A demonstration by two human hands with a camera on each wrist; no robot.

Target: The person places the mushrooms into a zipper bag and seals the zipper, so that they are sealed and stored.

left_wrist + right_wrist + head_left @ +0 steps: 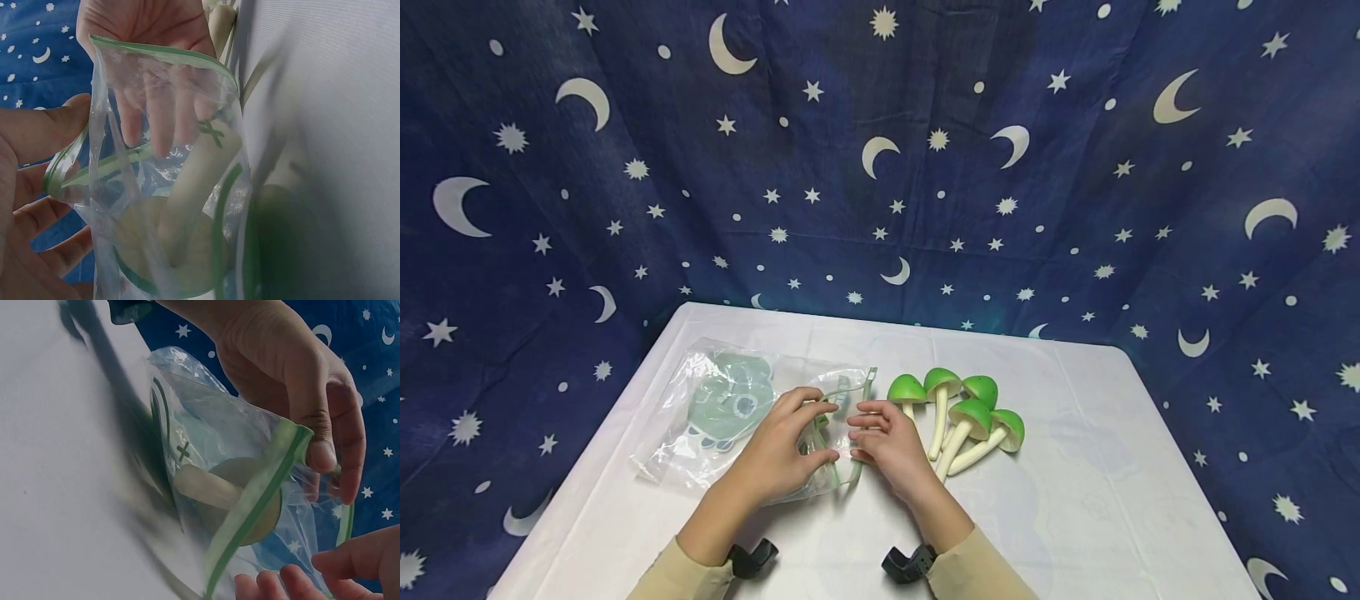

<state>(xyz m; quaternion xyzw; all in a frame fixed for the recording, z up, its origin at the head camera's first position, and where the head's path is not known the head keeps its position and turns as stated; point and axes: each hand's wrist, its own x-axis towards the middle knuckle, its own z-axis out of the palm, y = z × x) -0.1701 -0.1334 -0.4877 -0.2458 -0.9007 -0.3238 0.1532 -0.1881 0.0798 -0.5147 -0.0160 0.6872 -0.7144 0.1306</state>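
A clear zip bag (658, 433) with green edging and a pale green printed figure lies on the table, its mouth raised and parted towards the right. My left hand (786, 442) holds the mouth's edge, the thumb against one side. Inside the bag, a toy mushroom (194, 194) with a pale stem shows through the film in both wrist views. My right hand (891, 446) is at the opening with its fingers extended, seen partly through the film in the left wrist view. Whether those fingertips touch the film I cannot tell.
Several toy mushrooms (970, 417) with green caps and cream stems lie in a loose cluster just right of my right hand. The table (1120, 500) has a white cover. A dark blue cloth (850, 167) with moons and stars hangs behind and at both sides.
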